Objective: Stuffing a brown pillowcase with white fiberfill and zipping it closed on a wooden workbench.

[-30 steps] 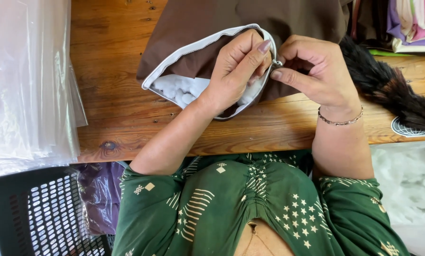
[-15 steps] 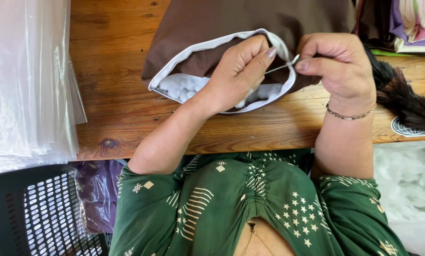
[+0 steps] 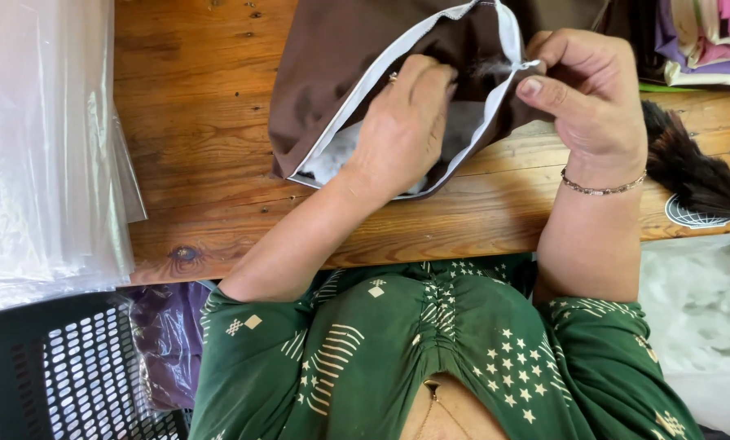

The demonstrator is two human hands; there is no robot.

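I see a brown cushion cover [image 3: 357,73] with white zipper edging [image 3: 397,61], a green white-patterned garment [image 3: 430,358], and a dark-green perforated basket [image 3: 47,375] lower left.

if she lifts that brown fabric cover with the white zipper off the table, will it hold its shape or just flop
Probably flop: the brown fabric cover with the white zipper edge already folds and sags where the left hand presses into its opening. It looks light, since the right hand holds up its edge with a fingertip pinch. The white filling showing inside may add slight bulk.

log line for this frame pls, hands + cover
left hand: pressing white filling into brown cushion cover | right hand: pinching white zipper edge | surface: wooden table
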